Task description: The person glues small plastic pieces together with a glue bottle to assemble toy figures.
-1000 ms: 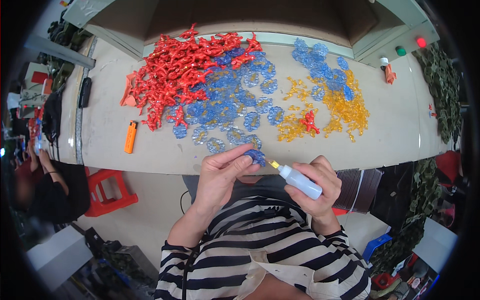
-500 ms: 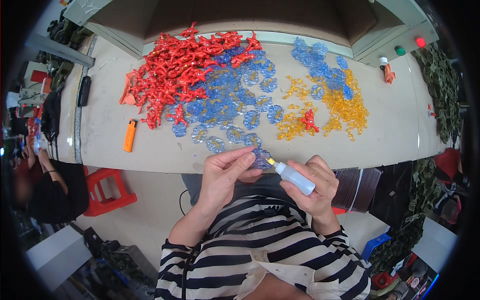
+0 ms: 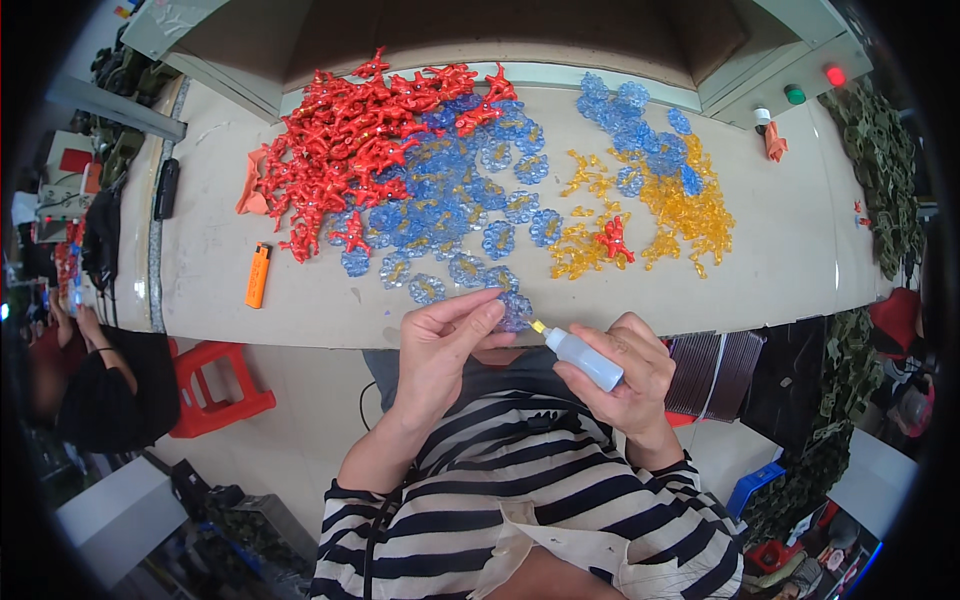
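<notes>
Between the thumb and fingers of my left hand (image 3: 445, 340) is a translucent blue flower-shaped plastic piece (image 3: 515, 312), held over the table's front edge. My right hand (image 3: 630, 370) is wrapped round a small whitish squeeze bottle (image 3: 585, 360), tilted so that its yellow tip points at the blue piece. The tip is at or very near the piece's right edge; contact is hard to make out. Just beyond my hands lies a spread of similar blue flower pieces (image 3: 425, 205), several with yellow bits in them.
Red shiny figures (image 3: 340, 140) are heaped at the left back. Small amber pieces (image 3: 690, 220) lie at the right, with one red figure (image 3: 614, 238) among them. More blue pieces (image 3: 630, 125) sit behind. An orange lighter (image 3: 258, 276) lies at the left. A red stool (image 3: 215, 390) stands below the table.
Both hands, with the blue piece and the bottle, have shifted slightly left in the picture. The grips look the same, and the bottle tip stays close to the piece.
</notes>
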Demonstrator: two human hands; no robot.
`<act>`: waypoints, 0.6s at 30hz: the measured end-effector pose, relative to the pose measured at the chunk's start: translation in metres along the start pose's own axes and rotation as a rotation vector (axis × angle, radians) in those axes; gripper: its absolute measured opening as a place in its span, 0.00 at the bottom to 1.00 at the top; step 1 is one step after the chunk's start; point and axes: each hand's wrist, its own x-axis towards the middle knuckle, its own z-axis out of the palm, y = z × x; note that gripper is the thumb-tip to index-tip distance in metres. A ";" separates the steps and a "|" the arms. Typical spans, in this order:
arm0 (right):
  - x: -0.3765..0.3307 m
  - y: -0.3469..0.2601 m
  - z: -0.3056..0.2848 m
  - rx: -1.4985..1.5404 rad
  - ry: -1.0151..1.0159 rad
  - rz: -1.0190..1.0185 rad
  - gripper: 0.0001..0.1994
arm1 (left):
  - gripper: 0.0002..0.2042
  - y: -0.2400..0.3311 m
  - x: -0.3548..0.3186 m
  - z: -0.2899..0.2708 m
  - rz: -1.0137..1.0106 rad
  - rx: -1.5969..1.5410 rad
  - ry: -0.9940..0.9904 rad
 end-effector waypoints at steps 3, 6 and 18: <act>0.003 0.004 -0.002 0.033 0.077 0.022 0.20 | 0.10 0.001 0.001 -0.001 -0.034 -0.008 0.003; -0.001 0.009 0.002 0.161 0.171 0.299 0.19 | 0.10 0.004 -0.002 -0.001 -0.036 0.027 -0.001; 0.013 0.030 0.045 0.028 0.117 0.118 0.17 | 0.10 -0.006 -0.024 -0.005 -0.169 0.061 -0.084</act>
